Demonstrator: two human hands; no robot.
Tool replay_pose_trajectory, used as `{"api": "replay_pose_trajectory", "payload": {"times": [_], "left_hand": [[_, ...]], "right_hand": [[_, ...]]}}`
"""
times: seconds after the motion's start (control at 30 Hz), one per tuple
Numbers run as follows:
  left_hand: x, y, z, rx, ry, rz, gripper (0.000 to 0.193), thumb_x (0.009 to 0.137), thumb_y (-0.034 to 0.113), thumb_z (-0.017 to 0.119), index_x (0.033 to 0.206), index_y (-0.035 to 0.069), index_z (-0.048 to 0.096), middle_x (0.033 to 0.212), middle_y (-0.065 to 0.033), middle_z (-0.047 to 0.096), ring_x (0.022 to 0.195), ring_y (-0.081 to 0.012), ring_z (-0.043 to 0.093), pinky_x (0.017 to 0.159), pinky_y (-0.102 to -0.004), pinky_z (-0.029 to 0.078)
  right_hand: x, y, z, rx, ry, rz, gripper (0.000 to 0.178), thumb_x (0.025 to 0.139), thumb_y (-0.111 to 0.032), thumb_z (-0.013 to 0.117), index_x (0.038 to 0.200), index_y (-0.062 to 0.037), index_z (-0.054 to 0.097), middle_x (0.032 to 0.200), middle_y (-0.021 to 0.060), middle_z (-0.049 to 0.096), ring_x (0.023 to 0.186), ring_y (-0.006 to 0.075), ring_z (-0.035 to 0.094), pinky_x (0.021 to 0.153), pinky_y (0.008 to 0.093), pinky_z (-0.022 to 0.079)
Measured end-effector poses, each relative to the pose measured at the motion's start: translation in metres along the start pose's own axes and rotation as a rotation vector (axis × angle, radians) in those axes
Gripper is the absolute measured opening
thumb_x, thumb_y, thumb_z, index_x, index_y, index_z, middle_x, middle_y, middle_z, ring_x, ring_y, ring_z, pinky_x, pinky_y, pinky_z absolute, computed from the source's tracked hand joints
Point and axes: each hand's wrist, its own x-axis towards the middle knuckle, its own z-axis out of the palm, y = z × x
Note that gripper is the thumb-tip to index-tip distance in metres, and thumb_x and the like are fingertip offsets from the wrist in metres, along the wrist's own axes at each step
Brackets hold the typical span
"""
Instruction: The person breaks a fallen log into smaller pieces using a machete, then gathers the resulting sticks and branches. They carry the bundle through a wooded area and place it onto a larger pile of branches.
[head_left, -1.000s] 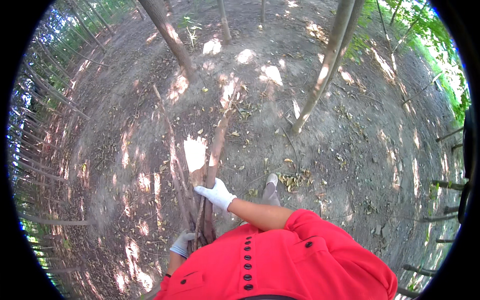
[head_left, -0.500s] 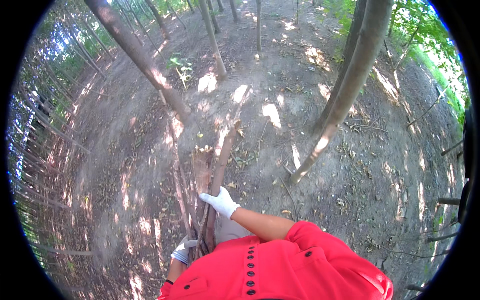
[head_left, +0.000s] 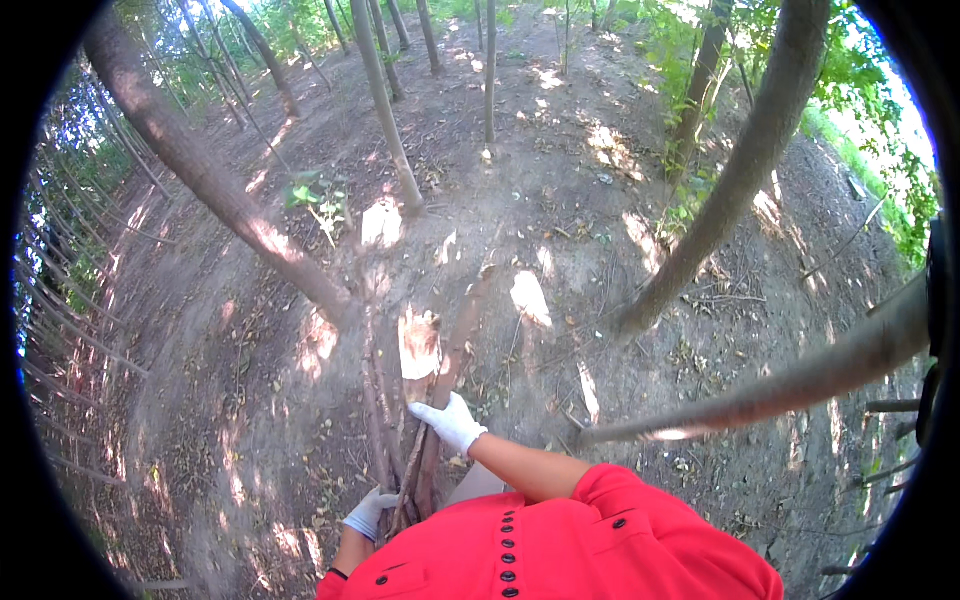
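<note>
A bundle of cut wood leans upright against my front. In it are a thick piece of log point(head_left: 420, 350) with a jagged, pale broken top, a longer brown branch point(head_left: 457, 345) at its right, and several thinner sticks point(head_left: 375, 405) at the left. My right hand point(head_left: 450, 422), in a white glove, is wrapped around the upper part of the bundle, its thumb over the wood. Lower down, my left hand point(head_left: 370, 511), also gloved, is closed on the left side of the bundle; its fingers are partly hidden behind the sticks.
Slanting tree trunks stand ahead: one at the left point(head_left: 215, 190), one at the right point(head_left: 740, 190), and another point(head_left: 780, 385) close to my right. Bare soil with dry leaves and twigs lies all around. A small green plant point(head_left: 322, 205) grows ahead.
The trees have shifted in view, and the right-hand trunks now stand farther apart. The bundle stays in both hands, and the log's broken top has come into sunlight.
</note>
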Motion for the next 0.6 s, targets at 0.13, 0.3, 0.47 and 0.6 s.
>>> {"api": "replay_pose_trajectory", "payload": {"times": [0.13, 0.3, 0.47, 0.6], "left_hand": [[0.041, 0.065, -0.010, 0.061, 0.049, -0.038, 0.027, 0.076, 0.009, 0.069, 0.100, 0.000, 0.062, 0.083, -0.0109, 0.068, 0.068, -0.0228, 0.066, 0.061, -0.0354, 0.055], [0.096, 0.109, -0.019, 0.020, 0.077, -0.082, 0.028, 0.074, 0.010, 0.069, 0.100, 0.001, 0.061, 0.081, -0.0104, 0.067, 0.066, -0.0236, 0.065, 0.059, -0.0372, 0.054], [0.142, 0.173, 0.008, -0.022, 0.104, -0.095, 0.026, 0.075, 0.009, 0.067, 0.099, 0.000, 0.061, 0.079, -0.0104, 0.067, 0.063, -0.0237, 0.065, 0.058, -0.0355, 0.054], [0.208, 0.216, 0.020, -0.049, 0.071, -0.048, 0.026, 0.075, 0.008, 0.067, 0.099, 0.000, 0.062, 0.078, -0.0108, 0.067, 0.062, -0.0228, 0.065, 0.058, -0.0340, 0.054]], "right_hand": [[0.079, -0.017, 0.004, 0.011, -0.018, -0.038, 0.049, 0.080, -0.027, 0.076, 0.116, 0.0023, 0.057, 0.106, 0.0082, 0.066, 0.093, 0.0147, 0.061, 0.084, 0.0322, 0.050], [0.150, -0.038, -0.008, -0.009, -0.033, -0.041, 0.052, 0.079, -0.028, 0.076, 0.119, 0.0008, 0.057, 0.108, 0.0098, 0.066, 0.097, 0.0179, 0.061, 0.086, 0.0334, 0.049], [0.227, -0.069, -0.036, 0.019, -0.043, -0.101, 0.052, 0.079, -0.031, 0.076, 0.117, 0.0006, 0.058, 0.106, 0.0097, 0.066, 0.095, 0.0175, 0.061, 0.086, 0.0331, 0.049], [0.301, -0.098, -0.075, -0.031, -0.121, 0.004, 0.054, 0.080, -0.031, 0.075, 0.118, 0.0019, 0.056, 0.108, 0.0096, 0.065, 0.095, 0.0176, 0.061, 0.086, 0.0325, 0.049]]}}
